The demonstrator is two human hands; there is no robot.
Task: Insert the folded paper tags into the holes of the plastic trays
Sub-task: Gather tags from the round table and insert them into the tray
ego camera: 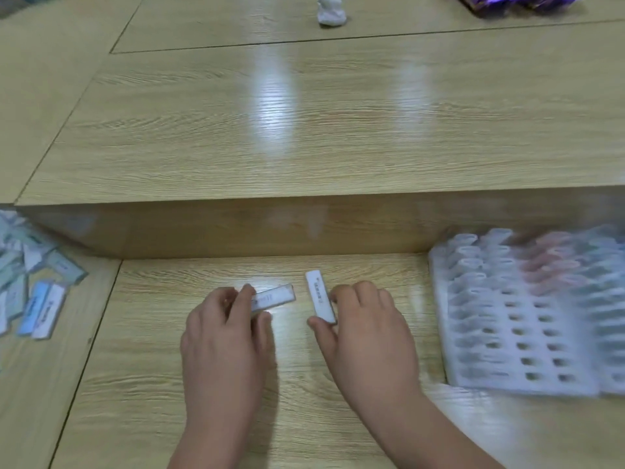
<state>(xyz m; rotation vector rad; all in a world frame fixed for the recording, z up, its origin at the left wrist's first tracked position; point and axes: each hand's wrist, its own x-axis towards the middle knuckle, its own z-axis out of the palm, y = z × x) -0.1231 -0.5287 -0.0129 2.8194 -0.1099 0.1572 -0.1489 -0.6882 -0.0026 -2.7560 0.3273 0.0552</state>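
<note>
Left hand (223,336) pinches one folded tag (273,297), right hand (367,330) pinches another (319,296), both low over the table's (236,418) near middle, likely readied for insertion; plastic trays (521,330) at right edge; spare tags (37,286) at left edge.

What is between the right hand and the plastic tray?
Nothing but bare wooden table lies between the right hand, which pinches a folded paper tag, and the plastic tray, as the head view shows.

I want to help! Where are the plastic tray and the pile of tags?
plastic tray (490,333), head view, its empty holed part.
pile of tags (44,309), head view, a near tag.
</note>
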